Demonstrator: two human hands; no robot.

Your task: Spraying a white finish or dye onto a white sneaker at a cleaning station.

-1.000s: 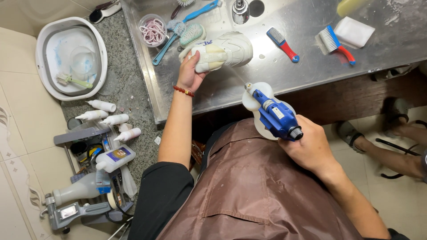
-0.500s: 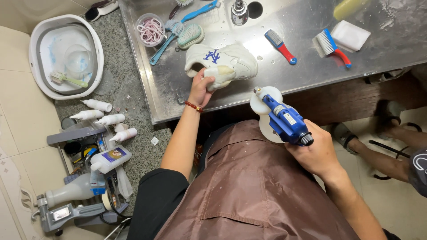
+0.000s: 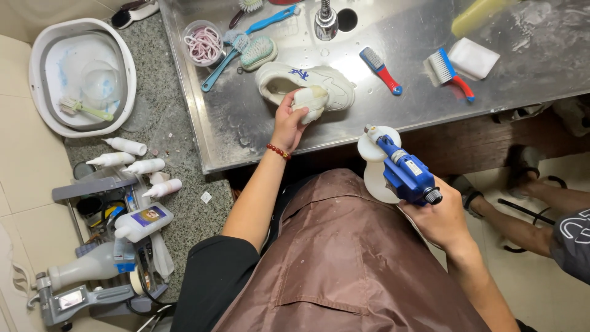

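Right now your left hand is curled around a pale, foamy sponge, fingers wrapped over its near side, and you press it against the side of the white sneaker. That shoe lies on its side on the steel worktop, close to the front edge and a little left of the middle, its opening turned toward the left end. A red bead bracelet sits on that wrist.

Your right hand is closed firmly around the grip of a blue spray gun with a white bottle fixed under it. You hold it off the worktop, out past the front edge and above your brown apron, with the nozzle aimed up toward the shoe.

Behind the sneaker, toward the back left corner, lie a teal-backed scrub brush, a long blue-handled brush and a clear tub of pink laces. A drain fitting stands at the back edge. To the right of the shoe rests a small blue and red brush; further right, another blue and red brush lies just beside a white block.

Down on the floor at your left, a white basin holds a green toothbrush, and several white squeeze bottles lie near a cluttered rack.
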